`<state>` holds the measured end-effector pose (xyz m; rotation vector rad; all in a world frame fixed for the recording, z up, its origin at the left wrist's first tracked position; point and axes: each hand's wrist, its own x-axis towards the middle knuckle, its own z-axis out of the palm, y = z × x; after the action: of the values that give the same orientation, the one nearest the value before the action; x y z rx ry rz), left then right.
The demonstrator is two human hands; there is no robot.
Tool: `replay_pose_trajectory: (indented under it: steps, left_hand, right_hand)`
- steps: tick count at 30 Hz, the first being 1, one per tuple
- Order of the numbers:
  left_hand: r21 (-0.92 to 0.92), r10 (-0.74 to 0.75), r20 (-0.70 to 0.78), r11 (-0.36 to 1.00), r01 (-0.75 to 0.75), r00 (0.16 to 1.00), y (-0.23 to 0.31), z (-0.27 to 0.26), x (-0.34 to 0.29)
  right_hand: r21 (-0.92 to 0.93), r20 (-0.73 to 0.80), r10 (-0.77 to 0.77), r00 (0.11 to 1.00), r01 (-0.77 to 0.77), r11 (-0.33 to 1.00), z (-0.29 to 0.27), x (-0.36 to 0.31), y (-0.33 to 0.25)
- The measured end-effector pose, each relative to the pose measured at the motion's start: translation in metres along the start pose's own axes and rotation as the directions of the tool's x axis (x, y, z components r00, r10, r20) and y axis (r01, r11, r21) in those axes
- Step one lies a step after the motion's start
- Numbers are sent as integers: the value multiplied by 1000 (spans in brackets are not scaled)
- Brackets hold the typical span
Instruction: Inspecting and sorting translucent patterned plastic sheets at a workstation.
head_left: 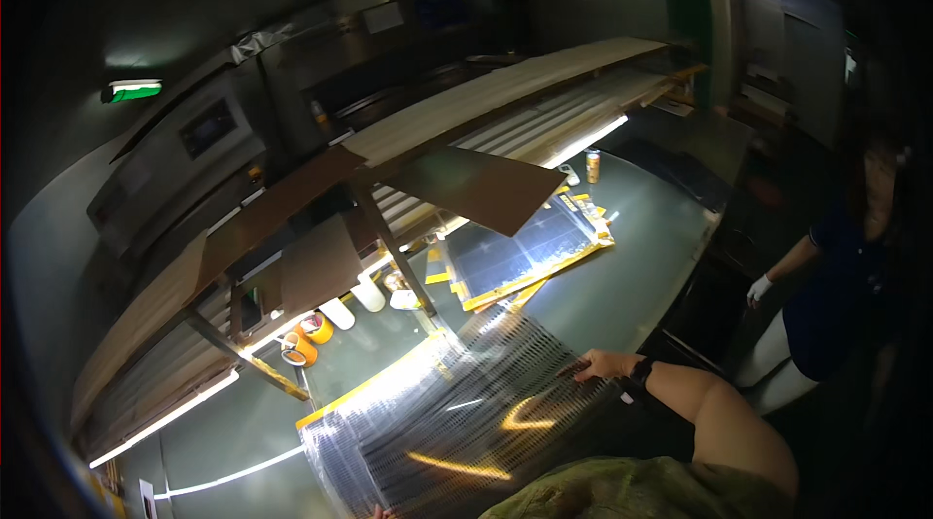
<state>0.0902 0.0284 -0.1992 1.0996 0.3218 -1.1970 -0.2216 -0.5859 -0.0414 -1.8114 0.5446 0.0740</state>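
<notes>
A large glossy see-through film sheet point(466, 412), covered with rows of small dark marks, spreads in front of me over the worktable and catches bright reflections. My right hand point(604, 365), wearing a dark wristband, pinches the sheet's right edge between thumb and fingers. At the bottom edge of the picture, only some fingertips of my left hand point(381, 512) show beside the sheet's near edge; whether they grip it is hidden. Under the sheet's far left side runs a yellow-taped border point(374, 380). Beyond it lies a stack of dark, yellow-edged film panels point(525, 252).
A wooden shelf with lamps point(505, 101) spans the green table point(641, 276). A brown board point(476, 187) juts from it. Orange tape rolls point(298, 351), white rolls point(367, 294) and a can point(593, 166) stand beneath or nearby. At right is another person point(836, 295) with a white glove.
</notes>
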Motion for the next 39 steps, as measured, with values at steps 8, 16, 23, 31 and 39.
replay_pose_trajectory:
  steps: [8,16,23,31,39]
  left_hand:
    - [542,74,-210,838,53,975,40,152,-10]
    - [357,641,24,711,-606,767,101,142,-68]
    - [374,631,56,705,-602,774,62,90,-17]
    - [329,571,-113,794,-512,813,67,143,-26]
    - [439,404,-266,859,-264,875,50,173,-84]
  right_hand:
    - [13,14,-51,999,51,999,-14,0,-19]
    - [95,-26,-304,952,305,948,-35,-28,-72]
    - [280,-191,-139,972,189,941,8,2,2]
    - [350,15,-106,994,94,932,22,23,-15]
    - [293,-127,-37,991,73,953,6,-46,-60]
